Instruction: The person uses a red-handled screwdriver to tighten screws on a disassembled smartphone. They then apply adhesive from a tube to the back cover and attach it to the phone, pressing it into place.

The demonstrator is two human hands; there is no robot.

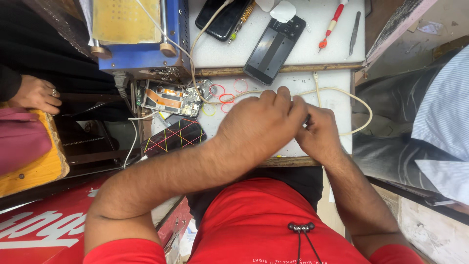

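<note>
Here left hand (pixel 259 124) overlaps right hand (pixel 320 134), grip contents hidden; four thin rubber bands (pixel 225 98) beside one bare phone frame (pixel 170 99).

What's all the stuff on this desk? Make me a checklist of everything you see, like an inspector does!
Surface: white worktop with a wooden strip across the middle.
Job's things: left hand and right hand pressed together over something small and dark; what it is cannot be told.
Clutter: opened phone showing its insides, dark phone wrapped in coloured rubber bands, loose rubber bands, phone back shell, black phone, red screwdriver, tweezers.
Grippers: both hands closed, fingertips hidden.
Cables: cream cable looping past the hands; thin white wire at the desk edge.
Surroundings: blue machine; another person's hand far left; a striped sleeve to the right.
</note>
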